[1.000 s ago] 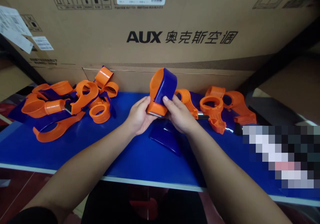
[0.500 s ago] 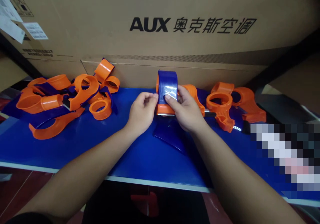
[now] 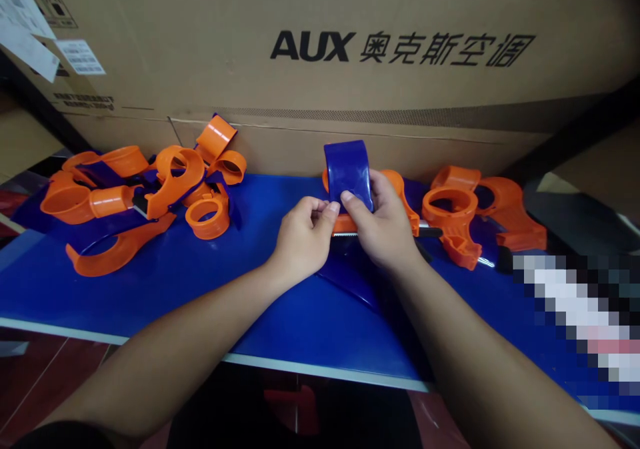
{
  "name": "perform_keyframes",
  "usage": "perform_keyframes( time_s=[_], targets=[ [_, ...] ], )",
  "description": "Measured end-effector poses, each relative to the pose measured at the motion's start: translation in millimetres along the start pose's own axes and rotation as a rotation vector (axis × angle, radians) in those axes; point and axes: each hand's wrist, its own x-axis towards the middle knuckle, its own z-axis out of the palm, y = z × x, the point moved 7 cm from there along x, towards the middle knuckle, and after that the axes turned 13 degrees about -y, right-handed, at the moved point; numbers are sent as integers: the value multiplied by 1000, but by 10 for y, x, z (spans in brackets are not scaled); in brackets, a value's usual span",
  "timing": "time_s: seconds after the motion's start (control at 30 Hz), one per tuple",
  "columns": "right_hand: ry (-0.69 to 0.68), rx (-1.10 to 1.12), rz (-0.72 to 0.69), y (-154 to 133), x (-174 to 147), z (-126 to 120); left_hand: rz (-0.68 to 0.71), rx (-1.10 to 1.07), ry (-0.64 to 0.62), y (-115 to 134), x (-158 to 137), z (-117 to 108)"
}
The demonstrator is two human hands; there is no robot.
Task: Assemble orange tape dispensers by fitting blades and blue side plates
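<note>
Blue-and-orange tape dispenser [image 3: 349, 172] was held before the box [image 3: 200, 49], gripped by right hand [image 3: 390, 225], edge pinched by left hand [image 3: 305, 239]; either could be nicked by the blade [image 3: 345, 235] if grip slipped.

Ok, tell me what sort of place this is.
Probably a small workshop or packing area: loose orange plastic parts lie in groups on a blue worktop, with a large printed cardboard box at the back.
</note>
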Motion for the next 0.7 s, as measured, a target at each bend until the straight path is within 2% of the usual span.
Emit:
perform_keyframes(
  time_s=[0.33,0.57,0.7],
  targets=[
    [31,-42,-20,-40,-4,2,-89,11,-110,-27,6,92],
    [27,-32,-12,-47,-1,12,-98,-19,-118,-35,17,105],
    [11,-120,-8,-46,4,-14,-90,-27,-120,-41,41,87]
  ],
)
